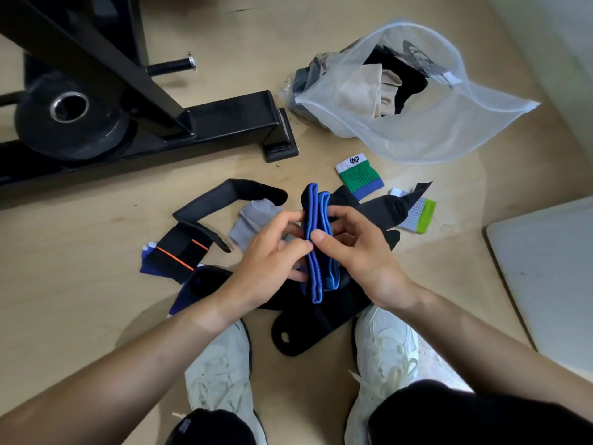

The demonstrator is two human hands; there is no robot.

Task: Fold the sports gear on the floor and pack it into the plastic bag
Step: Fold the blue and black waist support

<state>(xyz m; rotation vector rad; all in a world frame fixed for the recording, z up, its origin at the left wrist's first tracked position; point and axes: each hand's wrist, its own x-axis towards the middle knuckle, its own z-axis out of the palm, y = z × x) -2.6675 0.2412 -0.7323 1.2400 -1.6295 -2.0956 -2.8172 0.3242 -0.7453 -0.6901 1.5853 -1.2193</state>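
A folded blue sock (316, 245) stands on edge between my two hands, above the floor. My left hand (272, 258) pinches its left side and my right hand (356, 248) pinches its right side, thumbs meeting at the fold. On the floor beneath lie a black strap brace (205, 203), a grey sock (253, 220), a black support wrap (308, 329) and a black garment (382, 207). A green-and-blue wristband (359, 176) and a grey-and-lime piece (417, 216) lie further right. The clear plastic bag (426, 123) lies at the upper right, holding beige and black clothes.
A black gym machine frame (154, 91) with a weight plate (69, 123) fills the upper left. A white board (545, 284) lies at the right edge. My white shoes (221, 370) are planted on the wooden floor just below the gear.
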